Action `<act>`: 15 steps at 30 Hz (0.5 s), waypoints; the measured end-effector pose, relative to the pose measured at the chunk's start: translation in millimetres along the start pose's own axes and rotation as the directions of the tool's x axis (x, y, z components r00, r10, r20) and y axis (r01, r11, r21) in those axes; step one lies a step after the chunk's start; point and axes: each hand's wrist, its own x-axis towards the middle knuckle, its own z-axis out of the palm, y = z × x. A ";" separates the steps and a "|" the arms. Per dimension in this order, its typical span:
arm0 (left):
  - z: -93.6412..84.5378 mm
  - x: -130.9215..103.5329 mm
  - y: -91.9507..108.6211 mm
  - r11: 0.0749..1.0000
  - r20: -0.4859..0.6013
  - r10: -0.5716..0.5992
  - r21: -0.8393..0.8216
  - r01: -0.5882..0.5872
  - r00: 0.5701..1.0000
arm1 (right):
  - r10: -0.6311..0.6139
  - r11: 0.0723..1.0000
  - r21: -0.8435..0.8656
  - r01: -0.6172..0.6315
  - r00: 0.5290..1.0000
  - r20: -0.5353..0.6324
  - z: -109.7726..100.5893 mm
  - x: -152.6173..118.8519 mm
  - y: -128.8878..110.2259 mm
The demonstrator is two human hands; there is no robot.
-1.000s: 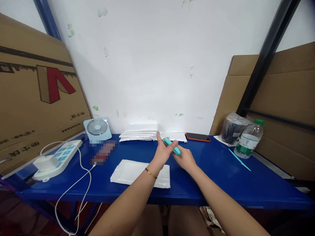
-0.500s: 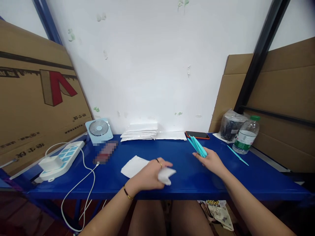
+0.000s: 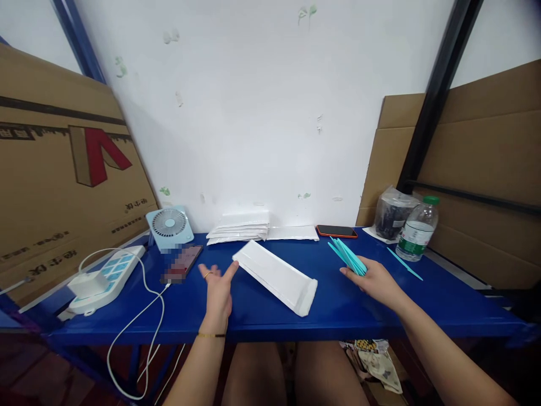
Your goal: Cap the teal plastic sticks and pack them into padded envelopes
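Observation:
A long white envelope (image 3: 274, 276) lies slantwise on the blue table, its near right end folded over. My left hand (image 3: 218, 285) is at its left end with fingers spread. The thumb tip meets or nearly meets the envelope's edge; I cannot tell which. In my right hand (image 3: 374, 279) is a bundle of thin turquoise plastic sticks (image 3: 347, 255), gripped at the lower end and fanned slightly at the top. One more turquoise stick (image 3: 404, 264) rests on the table to the right of that hand.
Along the wall lie a stack of white envelopes (image 3: 239, 228) and a phone (image 3: 337, 231). A bottle (image 3: 417, 231) and a bagged dark container (image 3: 393, 214) stand at right. At left are a small fan (image 3: 169, 225), another phone (image 3: 186, 262) and a power strip (image 3: 114, 279) with a looping cable.
My left hand has let go of the white envelope and moved left, its fingers spreading. The envelope now lies flatter and fully in sight. My right hand still holds the turquoise sticks.

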 end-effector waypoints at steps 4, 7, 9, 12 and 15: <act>-15.1 -2.3 3.8 0.727 0.566 0.266 0.414 -0.548 0.781 | -0.031 0.996 -0.085 0.034 0.999 0.035 0.0 1.6 2.0; 11.1 16.3 19.0 0.537 0.958 -0.107 0.281 -0.795 0.266 | -0.082 0.985 -0.140 0.100 0.988 0.127 -1.1 2.1 -1.1; 41.4 33.2 19.6 0.401 0.967 -0.234 0.194 -0.895 0.105 | -0.121 0.971 -0.170 0.166 0.962 0.245 -2.6 0.2 -5.2; 86.3 48.8 3.8 0.167 0.905 -0.425 0.105 -0.980 0.024 | -0.157 0.945 -0.204 0.256 0.902 0.403 -5.6 -4.7 -11.0; 113.3 47.0 -16.0 0.006 0.870 -0.492 -0.027 -1.000 -0.027 | -0.155 0.919 -0.258 0.298 0.875 0.459 -9.3 -7.7 -12.9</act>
